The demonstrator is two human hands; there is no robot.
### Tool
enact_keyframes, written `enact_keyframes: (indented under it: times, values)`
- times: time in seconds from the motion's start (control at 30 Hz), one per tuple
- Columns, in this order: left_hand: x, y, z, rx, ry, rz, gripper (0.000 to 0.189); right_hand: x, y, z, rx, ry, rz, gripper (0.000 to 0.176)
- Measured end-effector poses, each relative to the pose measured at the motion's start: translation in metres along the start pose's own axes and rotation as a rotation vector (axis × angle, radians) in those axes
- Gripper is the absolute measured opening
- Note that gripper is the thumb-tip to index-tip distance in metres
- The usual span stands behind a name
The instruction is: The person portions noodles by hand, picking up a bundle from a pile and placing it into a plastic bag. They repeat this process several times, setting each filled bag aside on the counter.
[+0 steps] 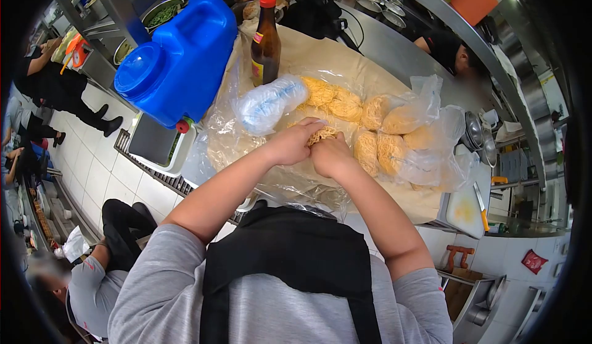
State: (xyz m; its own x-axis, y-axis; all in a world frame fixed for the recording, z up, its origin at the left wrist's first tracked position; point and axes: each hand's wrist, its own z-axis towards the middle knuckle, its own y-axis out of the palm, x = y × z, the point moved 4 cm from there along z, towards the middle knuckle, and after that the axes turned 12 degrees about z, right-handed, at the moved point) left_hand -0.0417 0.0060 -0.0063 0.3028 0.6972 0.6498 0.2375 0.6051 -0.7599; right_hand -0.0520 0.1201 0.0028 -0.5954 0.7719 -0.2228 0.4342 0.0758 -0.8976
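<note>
A bundle of yellow noodles (322, 135) is between my two hands over the brown paper (364, 46) and clear plastic on the table. My left hand (297, 141) closes on its left side, and my right hand (331, 155) grips it from the right with curled fingers. Just beyond my hands lie loose yellow noodle bundles (333, 100). To the right, more noodle portions (390, 153) sit in and beside clear plastic bags (431, 149). A roll of clear plastic bags with blue print (271, 104) rests to the upper left of my left hand.
At the table's left stands a big blue jug (185, 54), near a brown bottle with a red cap (266, 41). A knife (481, 205) and white cutting board (464, 211) are at the right end. Co-workers are at left, lower left and across the counter.
</note>
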Motion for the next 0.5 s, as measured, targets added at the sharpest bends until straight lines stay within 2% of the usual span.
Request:
enact_keyframes:
  times: [0.03,0.07,0.1,0.13,0.17,0.23,0.27,0.33,0.37,0.43,0.5]
  values:
    - [-0.001,-0.002,0.000,-0.015,-0.084,-0.060,0.073,0.002,-0.002,0.000,-0.063,0.018,0.007,0.020]
    - [-0.004,-0.002,0.001,-0.008,-0.086,-0.057,0.073,0.006,-0.006,-0.002,-0.060,0.012,0.002,0.020]
    - [-0.009,-0.001,0.002,0.048,-0.070,-0.011,0.071,0.010,-0.011,-0.008,-0.005,-0.064,0.125,0.021]
    - [-0.015,-0.002,0.003,0.104,-0.055,0.035,0.069,0.014,-0.016,-0.013,0.049,-0.141,0.248,0.030]
    - [-0.021,-0.001,0.004,0.116,-0.060,0.036,0.069,0.022,-0.015,-0.016,0.048,-0.150,0.239,0.030]
    - [-0.028,0.000,0.003,0.106,-0.058,0.018,0.067,0.040,-0.020,-0.018,0.535,-0.276,0.597,0.065]
    - [-0.029,0.000,0.002,0.109,-0.063,0.014,0.067,0.043,-0.009,-0.010,0.528,-0.278,0.595,0.065]
    - [-0.019,-0.003,0.003,0.074,0.000,0.002,0.066,0.045,0.006,0.000,0.498,-0.271,0.709,0.084]
    - [-0.014,-0.006,0.003,0.070,0.007,0.004,0.066,0.051,0.008,0.001,0.506,-0.266,0.710,0.084]
    - [-0.011,-0.013,0.000,0.032,-0.108,0.167,0.067,0.054,0.004,0.004,0.304,-0.100,0.724,0.075]
    - [0.002,-0.025,-0.003,0.029,-0.122,0.222,0.067,0.057,-0.012,-0.002,0.335,-0.096,0.700,0.072]
